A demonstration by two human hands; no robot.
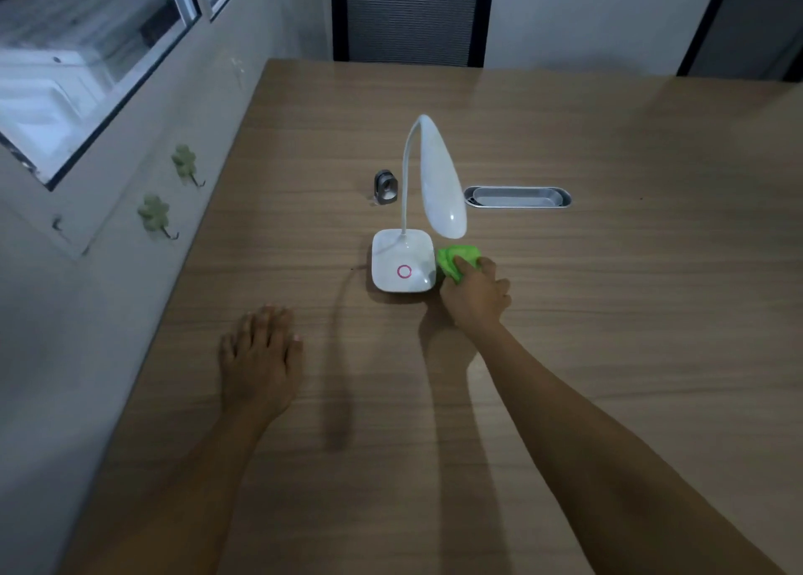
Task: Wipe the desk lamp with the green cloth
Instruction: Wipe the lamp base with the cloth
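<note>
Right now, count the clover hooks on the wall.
2. The upper hook is below the window; the lower hook sits down-left of it, nearer the person. More could lie outside the view.

Two bare forearms enter from the bottom edge, no sleeves in view on either. No watch, bracelet or ring visible on wrists or fingers. Left hand [256, 364]: back of hand faces the camera, four fingers and thumb visible, nails short and pale. Right hand [476, 298]: back of hand and knuckles visible, fingertips hidden. Right forearm shows along its whole length to near the elbow. Dim light; finer detail cannot be told.
</note>
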